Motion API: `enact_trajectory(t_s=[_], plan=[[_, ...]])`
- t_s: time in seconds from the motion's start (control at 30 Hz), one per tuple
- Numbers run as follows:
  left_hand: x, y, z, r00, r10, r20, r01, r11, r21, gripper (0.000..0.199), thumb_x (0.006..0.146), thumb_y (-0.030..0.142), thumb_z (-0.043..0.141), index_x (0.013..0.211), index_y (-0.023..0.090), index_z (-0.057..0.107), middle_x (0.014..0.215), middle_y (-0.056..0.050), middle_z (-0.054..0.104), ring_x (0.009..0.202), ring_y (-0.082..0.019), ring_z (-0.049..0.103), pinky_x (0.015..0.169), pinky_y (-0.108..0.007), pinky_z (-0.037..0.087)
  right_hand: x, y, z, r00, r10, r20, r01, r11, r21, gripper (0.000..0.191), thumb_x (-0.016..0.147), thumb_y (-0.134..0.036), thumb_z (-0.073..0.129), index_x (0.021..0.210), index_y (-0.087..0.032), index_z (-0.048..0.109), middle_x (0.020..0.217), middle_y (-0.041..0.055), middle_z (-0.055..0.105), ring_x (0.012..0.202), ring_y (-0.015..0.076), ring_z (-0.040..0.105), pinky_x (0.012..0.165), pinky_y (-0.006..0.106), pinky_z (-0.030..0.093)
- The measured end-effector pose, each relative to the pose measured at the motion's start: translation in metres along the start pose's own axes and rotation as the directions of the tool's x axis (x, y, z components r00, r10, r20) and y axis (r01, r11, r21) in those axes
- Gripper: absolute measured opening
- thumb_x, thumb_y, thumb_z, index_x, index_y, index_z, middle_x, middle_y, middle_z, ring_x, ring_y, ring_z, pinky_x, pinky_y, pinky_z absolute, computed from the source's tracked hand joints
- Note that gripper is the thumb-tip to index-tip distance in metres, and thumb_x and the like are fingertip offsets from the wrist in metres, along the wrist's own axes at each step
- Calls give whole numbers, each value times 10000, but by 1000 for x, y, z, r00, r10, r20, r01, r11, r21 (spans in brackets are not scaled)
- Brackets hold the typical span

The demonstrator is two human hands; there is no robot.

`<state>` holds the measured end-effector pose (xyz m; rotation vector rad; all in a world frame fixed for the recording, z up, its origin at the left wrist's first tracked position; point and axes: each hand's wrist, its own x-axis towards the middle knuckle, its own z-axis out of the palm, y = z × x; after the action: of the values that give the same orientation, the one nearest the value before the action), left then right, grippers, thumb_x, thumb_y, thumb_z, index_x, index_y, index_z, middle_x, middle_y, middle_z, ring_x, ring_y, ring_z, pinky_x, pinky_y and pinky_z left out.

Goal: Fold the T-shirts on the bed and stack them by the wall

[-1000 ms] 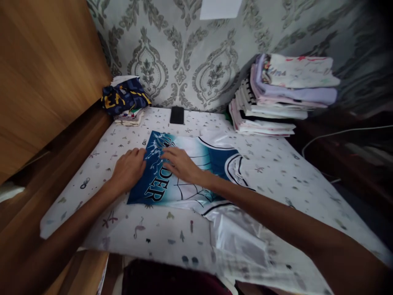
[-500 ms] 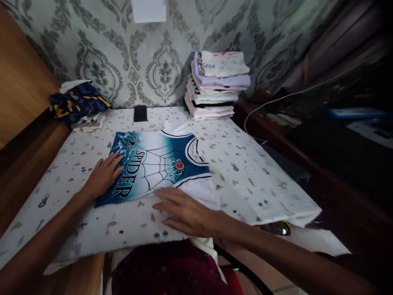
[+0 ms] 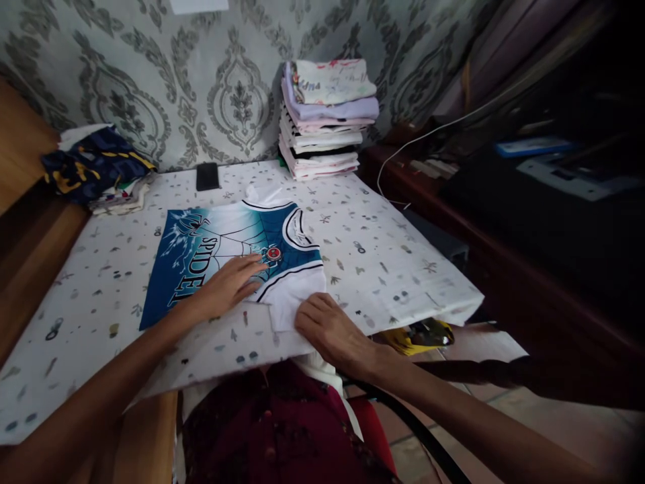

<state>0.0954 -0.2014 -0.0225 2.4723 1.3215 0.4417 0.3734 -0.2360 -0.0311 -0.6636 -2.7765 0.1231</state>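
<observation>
A blue and white T-shirt (image 3: pixel 232 222) with a spider web print and the word SPIDER lies spread on the table, its neck pointing right. My left hand (image 3: pixel 229 286) rests flat on the shirt's front, fingers stretched toward the red spider badge. At the near white sleeve (image 3: pixel 289 302), my right hand (image 3: pixel 332 333) has its fingers curled closed on the sleeve's edge. The fingertips of that hand are partly hidden.
A patterned white cloth covers the table (image 3: pixel 393 269). Folded clothes (image 3: pixel 327 128) form a tall stack at the back, and a dark blue garment (image 3: pixel 101 165) tops a smaller pile at left. A black phone-like object (image 3: pixel 207 177) lies near the wall. A white cable (image 3: pixel 403 151) hangs at right.
My left hand has slid right from the shirt's hem to its chest. My right hand has moved to the near sleeve and closed on it. The view has shifted to the right.
</observation>
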Motion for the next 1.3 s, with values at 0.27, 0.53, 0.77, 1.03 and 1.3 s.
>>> enact_trajectory(t_s=[0.27, 0.53, 0.77, 1.03, 1.3], plan=[[-9, -8, 4, 996, -61, 60, 57, 996, 73, 512, 1029, 508, 312, 1435, 249, 488, 1593, -82, 387, 1499, -225, 283, 1231, -520, 169, -4, 4, -2, 1000, 9, -10, -10, 997, -70, 74, 964, -207, 543, 950, -164, 601, 966, 79, 626, 903, 227, 488, 848, 374, 362], [-8, -21, -3, 995, -5, 102, 0, 999, 49, 542, 1025, 541, 294, 1460, 271, 474, 1587, -72, 399, 1495, -220, 292, 1217, -478, 227, 1, 9, -28, 996, -38, 83, 43, 997, -58, 214, 917, -14, 457, 862, -161, 601, 846, 56, 612, 801, 192, 492, 983, 413, 339], [-9, -18, -5, 990, -21, 137, 4, 992, 123, 533, 1029, 527, 306, 1480, 282, 450, 1607, -55, 362, 1512, -207, 249, 1233, -474, 187, 2, 14, -43, 972, 12, 233, -43, 990, 132, 231, 934, -25, 448, 816, -171, 584, 864, 51, 635, 792, 180, 535, 805, 334, 407], [-32, -36, -20, 988, -126, 88, 103, 968, 228, 543, 1010, 534, 366, 1515, 335, 394, 1624, -63, 314, 1511, -262, 249, 1214, -574, 192, 33, 47, -47, 984, 32, 177, -88, 945, 316, 178, 986, -323, 540, 969, -187, 654, 958, 57, 671, 842, 181, 622, 778, 330, 485], [-76, -123, -46, 923, -347, -168, 385, 860, 336, 529, 1004, 510, 315, 1459, 306, 494, 1551, -93, 449, 1434, -303, 408, 1140, -560, 366, 113, 138, -10, 937, 347, -32, -304, 859, 412, 154, 871, -164, 571, 945, -151, 706, 896, 63, 706, 760, 161, 640, 706, 273, 495]])
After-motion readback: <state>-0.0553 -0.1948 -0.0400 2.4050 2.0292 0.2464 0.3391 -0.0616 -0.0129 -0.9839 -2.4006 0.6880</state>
